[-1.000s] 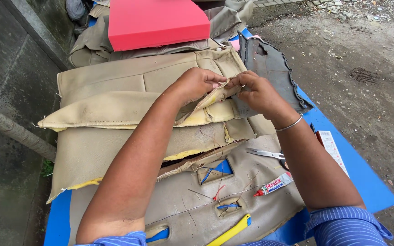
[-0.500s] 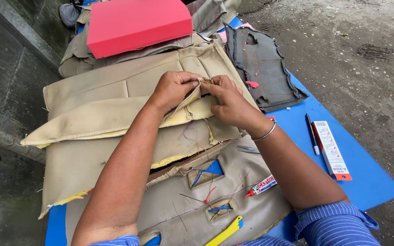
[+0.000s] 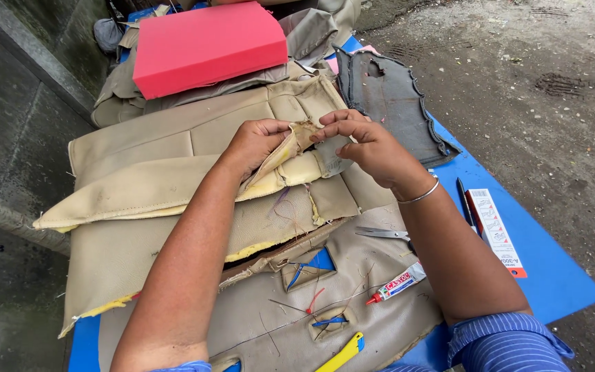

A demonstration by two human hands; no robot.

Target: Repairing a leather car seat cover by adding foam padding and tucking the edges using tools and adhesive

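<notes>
A beige leatherette seat cover (image 3: 153, 186) with yellow foam backing lies folded over a stack of covers on a blue table (image 3: 552, 275). My left hand (image 3: 259, 141) pinches a torn flap at the cover's seam, thumb on top. My right hand (image 3: 363, 141), with a metal bangle on the wrist, grips the same flap from the right, fingertips meeting the left hand's. Both hands hold the flap slightly raised off the cover.
Scissors (image 3: 383, 234), a small glue tube (image 3: 397, 284) and a yellow tool (image 3: 342, 353) lie on a lower beige cover (image 3: 270, 324). A pen (image 3: 464, 200) and flat carton (image 3: 496, 231) sit at right. A red foam block (image 3: 204, 45) and dark grey cover (image 3: 390, 103) lie behind.
The view has tilted down and shifted, so the covers sit lower in the frame. Both hands keep their pinch on the flap and have spread it a little.
</notes>
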